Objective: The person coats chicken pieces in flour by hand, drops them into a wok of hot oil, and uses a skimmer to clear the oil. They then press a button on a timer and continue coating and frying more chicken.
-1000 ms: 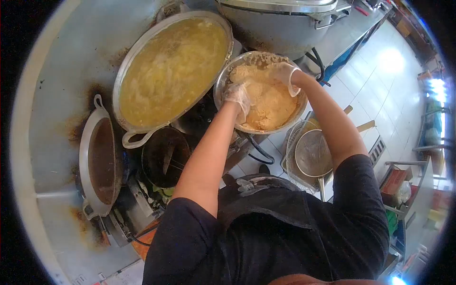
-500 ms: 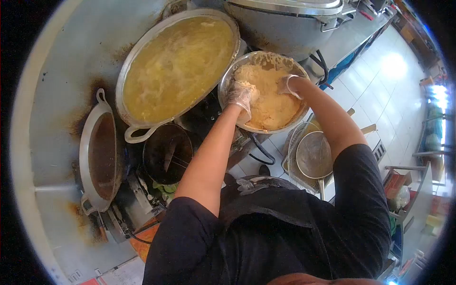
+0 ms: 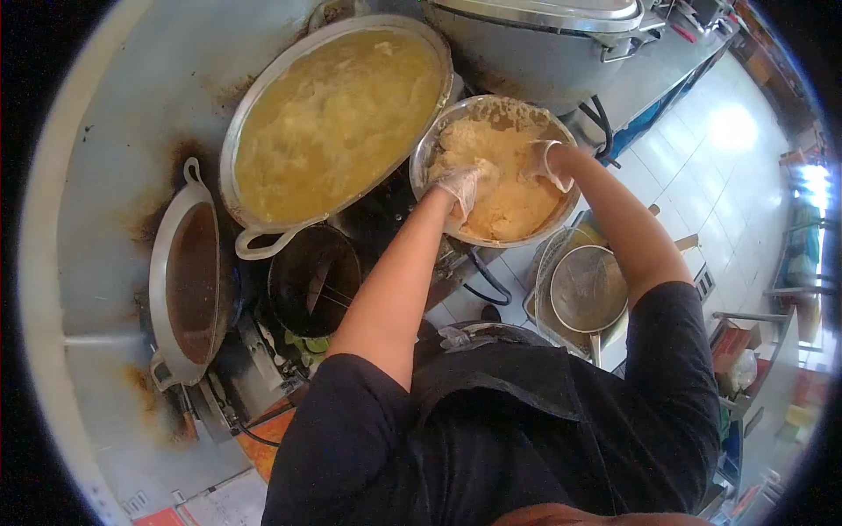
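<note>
Inside metal bowl [image 3: 421, 167], 2 gloved hands [image 3: 506, 178] in batter [image 3: 517, 209].

The left hand [image 3: 462, 186] is reaching toward one o'clock, the right hand [image 3: 553, 165] is reaching toward eleven

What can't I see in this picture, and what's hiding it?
All in the head view:
- Most fingers of the left hand and right hand: hidden by sticky batter.
- The bottom of the metal bowl: covered by batter.
- Inside the big pot: hidden by its lid.
- Anything deep in the yellow liquid: too cloudy.
- Things by the right edge: small and blurred.
</note>
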The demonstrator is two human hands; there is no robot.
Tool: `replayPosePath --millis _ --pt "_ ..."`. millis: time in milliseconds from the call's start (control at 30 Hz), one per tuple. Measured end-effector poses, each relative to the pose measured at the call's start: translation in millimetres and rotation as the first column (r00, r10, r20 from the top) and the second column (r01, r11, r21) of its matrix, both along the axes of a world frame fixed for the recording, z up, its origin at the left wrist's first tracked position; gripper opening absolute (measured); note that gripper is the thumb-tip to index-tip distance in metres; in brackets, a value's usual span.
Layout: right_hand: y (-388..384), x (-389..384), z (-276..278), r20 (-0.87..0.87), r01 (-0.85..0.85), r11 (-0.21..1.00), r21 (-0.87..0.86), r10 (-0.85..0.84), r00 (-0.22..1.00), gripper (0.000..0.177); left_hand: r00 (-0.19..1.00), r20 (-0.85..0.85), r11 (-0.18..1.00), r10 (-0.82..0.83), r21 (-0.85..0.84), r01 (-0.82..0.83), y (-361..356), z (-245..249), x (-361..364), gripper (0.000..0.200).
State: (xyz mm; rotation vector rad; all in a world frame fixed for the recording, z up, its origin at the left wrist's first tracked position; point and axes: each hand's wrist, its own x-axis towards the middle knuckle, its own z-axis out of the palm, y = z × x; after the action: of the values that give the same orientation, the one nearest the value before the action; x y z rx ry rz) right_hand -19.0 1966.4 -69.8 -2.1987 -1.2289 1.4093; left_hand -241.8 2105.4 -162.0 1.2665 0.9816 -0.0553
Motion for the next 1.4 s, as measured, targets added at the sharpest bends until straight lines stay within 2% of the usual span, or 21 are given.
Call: replayPosePath --millis 133,200,367,467,533,567,600,667,733,767,833,867,933,967,1000,1067,1100,1167,1233,1300,1400 --pt "7.2 -4.3 -22.6 0.139 0.067 0.998 0.018 -0.069 0.988 0.028 0.926 -0.256 0.870 -0.277 0.342 0.355 28.1 -52.5 13.2 0.029" --pt "8.4 -0.8 -23.5 0.225 0.028 0.998 0.053 -0.039 0.973 0.028 0.910 -0.258 0.802 -0.325 0.434 0.409 14.1 -22.7 11.6 0.029" --pt "4.1 16.5 -25.6 0.205 -0.012 0.943 0.334 -0.060 0.977 0.029 0.915 -0.091 0.616 -0.394 0.712 0.336 -16.6 58.6 -8.5 0.030" --pt "4.1 25.1 -53.8 0.073 0.039 0.802 0.597 -0.103 0.992 0.031 0.935 -0.066 0.517 -0.347 0.819 0.250 -28.5 73.3 -3.9 0.030" --pt "-6.6 1.4 -47.9 0.179 0.037 0.699 0.714 -0.233 0.956 0.034 0.955 -0.111 0.479 -0.276 0.845 0.237 -38.6 79.3 1.4 0.030" --pt "-9.7 -15.8 -41.0 0.591 -0.274 0.714 0.645 -0.239 0.770 0.035 0.981 0.054 0.635 -0.184 0.769 0.077 -50.9 76.5 12.7 0.031" --pt "-20.4 -48.8 1.2 0.564 -0.201 0.742 0.639 -0.274 0.779 0.033 0.977 0.204 0.756 -0.066 0.649 -0.085 -56.7 75.5 19.9 0.032" --pt "-31.4 -79.5 44.7 0.413 -0.040 0.722 0.691 -0.349 0.841 0.032 0.975 0.121 0.719 -0.186 0.693 0.051 -55.8 83.0 14.9 0.035" --pt "-32.1 -68.7 36.1 0.145 0.150 0.625 0.766 -0.396 0.907 0.032 0.943 0.321 0.889 -0.081 0.452 -0.078 -64.6 91.8 8.1 0.039" --pt "-39.6 -73.2 58.9 0.279 0.054 0.682 0.729 -0.368 0.887 0.034 0.857 0.495 0.966 0.146 0.114 -0.231 -78.1 114.9 5.7 0.040" --pt "-44.8 -87.6 76.0 0.169 0.110 0.656 0.747 -0.348 0.922 0.034 0.805 0.547 0.958 0.230 0.017 -0.285 -75.7 110.8 6.9 0.043" --pt "-46.9 -90.4 79.4 0.114 0.141 0.644 0.752 -0.339 0.934 0.034 0.875 0.479 0.933 0.065 0.283 -0.224 -57.7 79.2 11.5 0.044" --pt "-50.8 -85.3 81.2 0.075 0.215 0.673 0.708 -0.375 0.924 0.035 0.873 0.477 0.957 0.100 0.193 -0.216 -55.1 75.8 13.4 0.044" --pt "-51.1 -80.4 81.9 0.056 0.251 0.684 0.685 -0.393 0.918 0.036 0.803 0.512 0.953 0.304 -0.163 -0.257 -66.0 102.4 11.8 0.043" --pt "-46.3 -62.3 58.7 0.188 0.127 0.676 0.726 -0.372 0.909 0.036 0.725 0.469 0.828 0.505 -0.500 -0.254 -71.3 118.6 9.8 0.042" --pt "-41.6 -33.8 23.2 0.612 -0.299 0.713 0.634 -0.227 0.757 0.036 0.641 0.604 0.842 0.474 -0.524 -0.128 -65.7 113.0 2.5 0.041" --pt "-45.0 -32.7 29.6 0.834 -0.550 0.691 0.469 -0.141 0.534 0.035 0.592 0.663 0.846 0.458 -0.529 -0.063 -64.9 111.4 -0.4 0.040" --pt "-48.9 -43.7 68.5 0.903 -0.663 0.745 0.068 0.237 0.359 0.039 0.760 0.551 0.908 0.344 -0.403 -0.118 -74.3 130.8 -6.5 0.040" --pt "-40.7 -48.0 65.2 0.800 -0.585 0.809 -0.053 0.386 0.460 0.046 0.833 0.468 0.936 0.295 -0.316 -0.154 -77.3 136.4 -10.7 0.040" --pt "-17.8 -33.9 13.4 0.575 -0.294 0.955 0.046 0.215 0.790 0.055 0.842 0.447 0.942 0.302 -0.278 -0.190 -60.3 101.4 -4.1 0.039" --pt "-30.4 -61.3 47.5 0.600 -0.420 0.861 0.285 0.181 0.779 0.056 0.859 0.406 0.945 0.312 -0.228 -0.235 -46.6 59.7 3.3 0.037"
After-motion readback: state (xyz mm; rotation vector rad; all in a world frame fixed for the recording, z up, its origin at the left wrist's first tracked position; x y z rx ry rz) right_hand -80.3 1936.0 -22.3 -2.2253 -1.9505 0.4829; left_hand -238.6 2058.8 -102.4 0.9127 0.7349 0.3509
